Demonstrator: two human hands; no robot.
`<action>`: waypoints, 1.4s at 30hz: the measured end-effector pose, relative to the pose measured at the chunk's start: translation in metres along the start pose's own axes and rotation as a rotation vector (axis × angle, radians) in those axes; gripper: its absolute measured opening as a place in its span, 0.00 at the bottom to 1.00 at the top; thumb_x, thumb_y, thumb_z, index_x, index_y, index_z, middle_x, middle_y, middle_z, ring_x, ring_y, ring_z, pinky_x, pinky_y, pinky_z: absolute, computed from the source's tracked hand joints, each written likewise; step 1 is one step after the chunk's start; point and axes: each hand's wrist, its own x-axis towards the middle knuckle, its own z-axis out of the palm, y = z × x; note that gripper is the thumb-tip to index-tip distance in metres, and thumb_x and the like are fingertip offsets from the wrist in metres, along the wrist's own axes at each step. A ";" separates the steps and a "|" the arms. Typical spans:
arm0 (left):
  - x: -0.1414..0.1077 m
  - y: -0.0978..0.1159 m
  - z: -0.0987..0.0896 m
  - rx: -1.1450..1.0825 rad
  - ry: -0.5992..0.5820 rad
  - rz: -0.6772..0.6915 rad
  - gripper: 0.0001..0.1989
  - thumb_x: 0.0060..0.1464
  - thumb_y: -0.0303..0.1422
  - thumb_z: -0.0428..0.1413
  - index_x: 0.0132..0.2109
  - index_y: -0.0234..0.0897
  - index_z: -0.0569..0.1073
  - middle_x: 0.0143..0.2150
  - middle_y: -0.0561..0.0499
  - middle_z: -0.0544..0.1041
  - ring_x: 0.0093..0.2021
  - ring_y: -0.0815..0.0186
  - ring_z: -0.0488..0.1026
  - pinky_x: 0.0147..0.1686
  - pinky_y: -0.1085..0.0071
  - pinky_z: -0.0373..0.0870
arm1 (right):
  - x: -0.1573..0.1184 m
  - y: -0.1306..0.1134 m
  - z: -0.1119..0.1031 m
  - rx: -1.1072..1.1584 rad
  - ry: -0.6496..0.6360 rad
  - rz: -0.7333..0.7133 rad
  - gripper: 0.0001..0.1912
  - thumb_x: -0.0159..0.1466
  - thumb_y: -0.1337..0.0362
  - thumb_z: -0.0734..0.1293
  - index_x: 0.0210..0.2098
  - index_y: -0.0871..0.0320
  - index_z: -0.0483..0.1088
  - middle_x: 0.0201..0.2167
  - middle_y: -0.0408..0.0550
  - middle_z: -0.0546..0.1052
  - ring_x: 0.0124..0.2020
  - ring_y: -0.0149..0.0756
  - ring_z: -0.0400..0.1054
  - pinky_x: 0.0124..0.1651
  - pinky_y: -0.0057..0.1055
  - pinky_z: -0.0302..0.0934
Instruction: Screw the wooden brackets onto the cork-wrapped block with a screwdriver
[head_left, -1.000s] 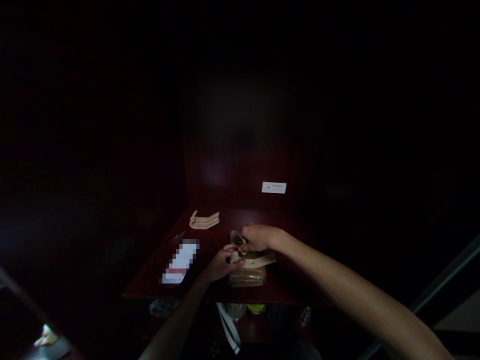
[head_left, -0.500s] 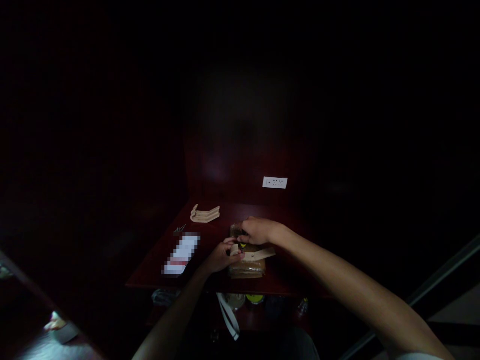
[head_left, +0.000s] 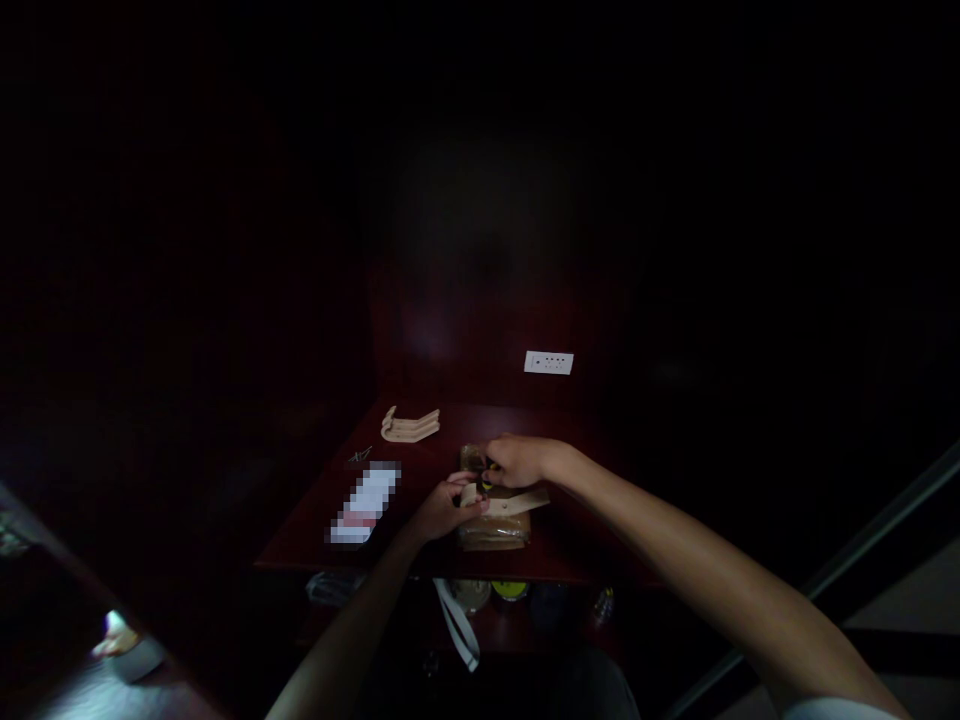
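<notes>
Head-camera view of 2 bare hands at work over the near edge of a dark red wooden table [head_left: 442,430]. We see the left hand [head_left: 448,510] curled closed around the near end of a pale wooden strip [head_left: 517,503], while the right hand [head_left: 517,462] closes from above on a small yellow-handled tool [head_left: 487,484], most of which its fingers hide, so we cannot identify the tool exactly. The strip lies across a brown packet in clear wrapping [head_left: 495,533], at the front of the table and right of centre, and the tool sits just above the strip, between the 2 hands. We judge the strip to be light, thin and fairly stiff, best held at its ends or by its long edges, as the left hand does here. The tool, being small, probably calls for a pinch on its yellow handle. The packet looks soft and somewhat slippery, so we would expect it to give under pressure and take hold of it by its sides. To the left lie stacked curved pale wooden pieces [head_left: 410,424], a few small screws [head_left: 360,455] and a pixelated sheet [head_left: 365,503]. A white socket plate [head_left: 548,362] is mounted on the dark wall beyond, and a white strap [head_left: 455,625] hangs below the table.
</notes>
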 end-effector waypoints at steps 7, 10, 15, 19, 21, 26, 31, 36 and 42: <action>0.001 0.001 -0.001 0.027 -0.006 0.012 0.14 0.46 0.43 0.61 0.33 0.35 0.79 0.51 0.42 0.72 0.56 0.57 0.65 0.56 0.66 0.60 | 0.000 -0.004 -0.003 0.026 0.001 0.011 0.16 0.62 0.61 0.61 0.44 0.62 0.72 0.36 0.54 0.78 0.32 0.36 0.71 0.28 0.25 0.55; 0.001 0.003 -0.002 0.030 -0.014 0.009 0.15 0.45 0.43 0.62 0.32 0.34 0.80 0.51 0.41 0.72 0.56 0.56 0.65 0.56 0.65 0.60 | 0.002 -0.005 -0.004 0.036 -0.036 0.012 0.14 0.60 0.62 0.62 0.42 0.61 0.72 0.35 0.52 0.78 0.31 0.35 0.71 0.25 0.25 0.53; 0.001 0.003 -0.002 0.014 -0.013 -0.001 0.13 0.45 0.42 0.62 0.32 0.36 0.80 0.50 0.42 0.72 0.57 0.56 0.64 0.56 0.65 0.59 | 0.002 -0.006 -0.005 0.000 -0.022 -0.012 0.15 0.61 0.62 0.62 0.43 0.62 0.72 0.35 0.54 0.78 0.31 0.35 0.71 0.27 0.25 0.53; 0.000 0.003 -0.002 0.016 -0.015 0.005 0.13 0.46 0.42 0.62 0.32 0.36 0.79 0.51 0.42 0.72 0.56 0.57 0.65 0.56 0.65 0.59 | 0.001 -0.006 -0.005 -0.005 -0.022 -0.031 0.15 0.62 0.63 0.62 0.44 0.63 0.72 0.35 0.54 0.78 0.30 0.34 0.71 0.27 0.25 0.53; 0.000 0.003 -0.002 0.022 -0.016 0.004 0.13 0.46 0.42 0.61 0.33 0.35 0.79 0.51 0.42 0.72 0.56 0.58 0.65 0.56 0.65 0.59 | 0.002 -0.007 -0.005 -0.012 -0.029 -0.027 0.15 0.61 0.63 0.61 0.44 0.63 0.72 0.34 0.54 0.78 0.30 0.35 0.71 0.26 0.25 0.52; 0.000 0.002 -0.001 0.030 -0.019 0.007 0.13 0.47 0.41 0.61 0.32 0.36 0.79 0.48 0.43 0.74 0.57 0.57 0.64 0.56 0.66 0.60 | 0.006 -0.005 -0.005 0.000 -0.042 -0.003 0.16 0.60 0.63 0.63 0.44 0.64 0.73 0.34 0.54 0.79 0.29 0.34 0.70 0.25 0.25 0.52; 0.000 0.002 0.000 0.026 -0.008 0.003 0.13 0.46 0.42 0.61 0.32 0.36 0.79 0.48 0.44 0.74 0.57 0.58 0.64 0.56 0.66 0.60 | 0.006 -0.004 -0.004 0.108 -0.138 0.080 0.15 0.60 0.63 0.62 0.40 0.65 0.75 0.28 0.52 0.79 0.22 0.30 0.69 0.23 0.23 0.54; 0.001 0.000 0.001 0.038 -0.003 0.013 0.13 0.47 0.43 0.60 0.31 0.37 0.79 0.47 0.46 0.75 0.57 0.57 0.65 0.56 0.67 0.60 | 0.007 -0.006 -0.006 0.090 -0.124 0.129 0.16 0.60 0.60 0.61 0.35 0.66 0.75 0.28 0.54 0.78 0.23 0.32 0.69 0.23 0.25 0.54; 0.002 0.002 0.000 0.045 -0.011 0.042 0.13 0.48 0.42 0.60 0.31 0.35 0.79 0.45 0.45 0.75 0.54 0.57 0.67 0.54 0.65 0.61 | 0.008 -0.007 -0.006 0.015 -0.013 0.062 0.19 0.56 0.58 0.65 0.45 0.62 0.70 0.36 0.54 0.78 0.31 0.37 0.71 0.25 0.26 0.53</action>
